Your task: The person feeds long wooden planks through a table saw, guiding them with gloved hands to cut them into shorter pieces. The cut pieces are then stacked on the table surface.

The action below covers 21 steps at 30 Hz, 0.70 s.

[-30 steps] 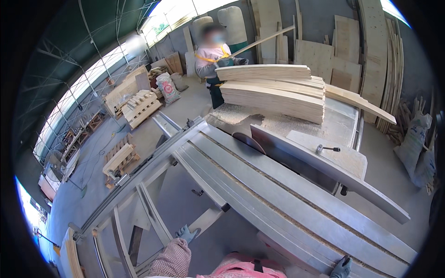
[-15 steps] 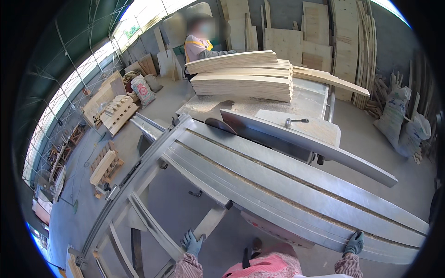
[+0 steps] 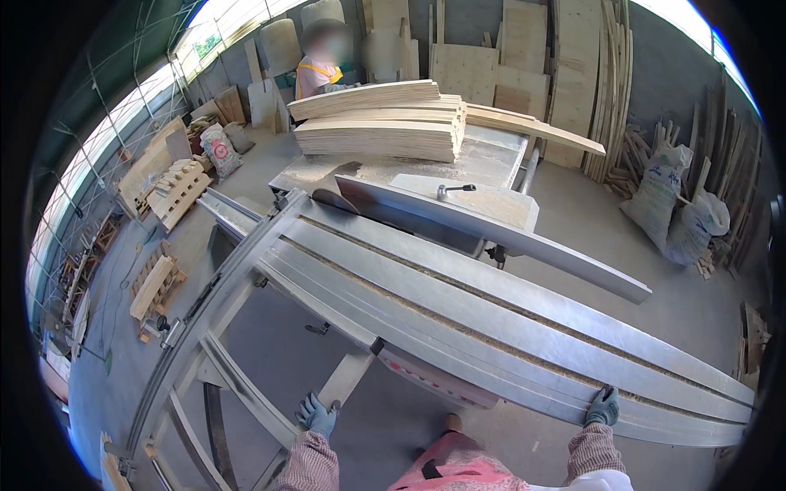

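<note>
My left hand [image 3: 318, 416], in a blue-grey glove, rests with fingers apart at the corner of the light metal outrigger frame [image 3: 246, 380], beside its short crossbar. My right hand [image 3: 603, 407], gloved likewise, is closed over the near edge of the long silver sliding table [image 3: 458, 304] of a panel saw. Sawdust fills the grooves along this table. Past its far edge stands the round saw blade [image 3: 334, 201], beside a long metal rip fence [image 3: 491, 237]. A stack of long wooden strips [image 3: 377, 135] lies on the saw's fixed table [image 3: 491, 164].
Behind the stack stands a person [image 3: 315, 74] in a yellow-trimmed top. Boards [image 3: 463, 78] lean against the back wall. White sacks [image 3: 659, 192] of wood scraps stand at the right. Pallets with wood [image 3: 155, 286] sit on the floor at the left.
The whole scene has shifted left in the picture as my view turns and moves. Both hands keep their holds on the frame and the table edge. The strip stack looks unchanged.
</note>
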Motion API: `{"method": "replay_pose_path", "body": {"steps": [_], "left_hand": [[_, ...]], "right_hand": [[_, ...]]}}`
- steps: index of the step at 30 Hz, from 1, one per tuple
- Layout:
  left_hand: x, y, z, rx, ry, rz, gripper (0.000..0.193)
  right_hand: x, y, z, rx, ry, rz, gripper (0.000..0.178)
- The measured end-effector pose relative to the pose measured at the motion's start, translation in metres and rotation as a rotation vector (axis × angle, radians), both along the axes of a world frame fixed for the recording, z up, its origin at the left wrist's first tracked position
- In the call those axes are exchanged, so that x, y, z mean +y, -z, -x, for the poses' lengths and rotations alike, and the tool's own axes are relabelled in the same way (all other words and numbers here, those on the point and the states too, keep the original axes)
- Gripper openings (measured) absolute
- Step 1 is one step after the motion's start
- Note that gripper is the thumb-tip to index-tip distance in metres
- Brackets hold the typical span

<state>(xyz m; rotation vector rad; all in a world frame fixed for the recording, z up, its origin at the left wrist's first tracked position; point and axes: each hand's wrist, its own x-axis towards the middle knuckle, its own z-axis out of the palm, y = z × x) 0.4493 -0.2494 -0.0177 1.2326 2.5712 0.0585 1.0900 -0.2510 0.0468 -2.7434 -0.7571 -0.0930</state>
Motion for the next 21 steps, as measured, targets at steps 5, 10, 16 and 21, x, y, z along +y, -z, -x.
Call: {"method": "replay_pose_path", "body": {"steps": [5, 10, 16, 21], "left_hand": [[-0.013, -0.005, -0.036, -0.031, 0.013, 0.039, 0.088], [-0.029, -0.005, -0.069, -0.035, 0.003, 0.070, 0.088], [-0.053, -0.021, -0.117, -0.060, -0.035, 0.120, 0.088], [-0.061, -0.017, -0.151, -0.072, -0.007, 0.071, 0.086]], "right_hand": [[-0.015, -0.003, -0.031, 0.013, 0.034, 0.051, 0.026], [-0.031, 0.006, -0.070, 0.019, 0.004, 0.010, 0.028], [-0.059, 0.028, -0.127, 0.040, -0.066, -0.030, 0.035], [-0.089, 0.069, -0.191, -0.313, -0.137, -0.193, 0.039]]}}
